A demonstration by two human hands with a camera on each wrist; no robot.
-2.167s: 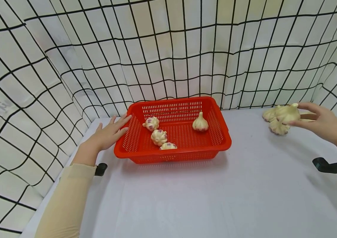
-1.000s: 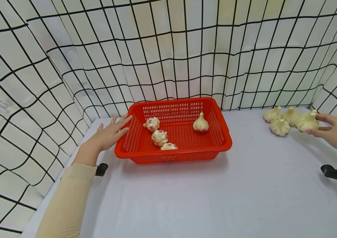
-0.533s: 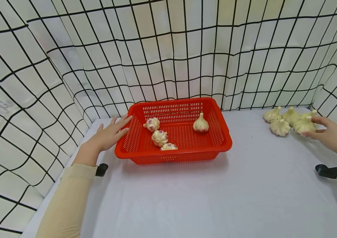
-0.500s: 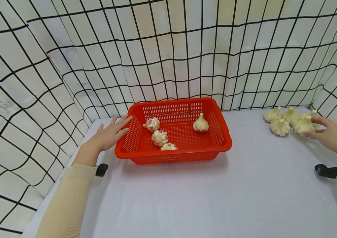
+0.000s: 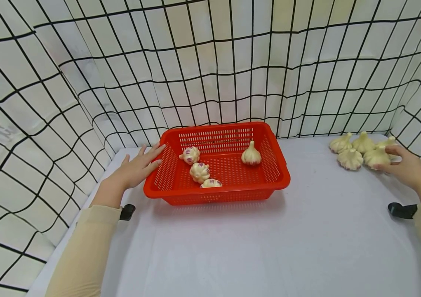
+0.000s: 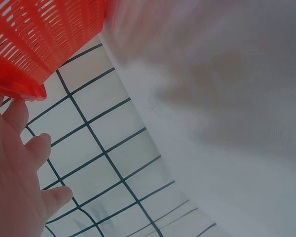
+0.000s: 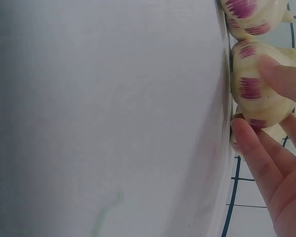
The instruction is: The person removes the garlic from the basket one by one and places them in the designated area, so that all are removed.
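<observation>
My left hand (image 5: 134, 168) lies with straight fingers against the left rim of a red perforated basket (image 5: 215, 197); the left wrist view shows its fingertips under the rim. Inside are several garlic bulbs, among them an upright garlic bulb (image 5: 250, 154) on the right and a purple-streaked garlic bulb (image 5: 199, 172) on the left. At the far right, my right hand (image 5: 407, 168) pinches a pale garlic bulb (image 5: 376, 157) among others on the table. In the right wrist view, the thumb presses this garlic bulb (image 7: 259, 84) from one side, with fingers on the other.
Clustered with the held bulb are several more, including a front garlic bulb (image 5: 350, 159) and a back garlic bulb (image 5: 341, 143). Black-lined netting (image 5: 225, 74) over white walls rises at the back and both sides of the white table (image 5: 255, 247).
My right hand first held the bulb over the cluster, moved right and lowered it to the table, then shifted it slightly left against the others. The left hand and basket stayed put.
</observation>
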